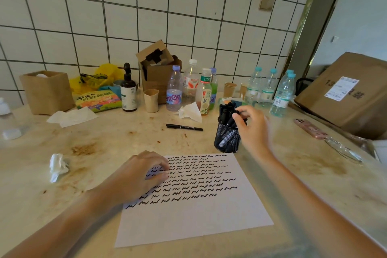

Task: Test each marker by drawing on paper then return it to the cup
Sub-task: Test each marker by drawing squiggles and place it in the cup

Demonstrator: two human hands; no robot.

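The right hand (250, 126) was up at the black wire-mesh cup (227, 139), fingers curled in over the bunch of black markers (227, 114) standing in it. The fingertips touched the marker tops, though whether they actually pinched one could not be told; the hand was blurred. The cup stood on the stained beige stone counter (104, 144), just beyond the top right corner of the white paper sheet (194, 222). That sheet carried row upon row of short black squiggles across its upper half. The left hand (142, 176) rested on the sheet's upper left part, fingers loosely bent, pressing it flat and holding nothing. One loose black marker pen (184, 127) lay capped on the counter, left of the cup and apart from it. A crumpled white tissue (57, 166) sat left of the paper.
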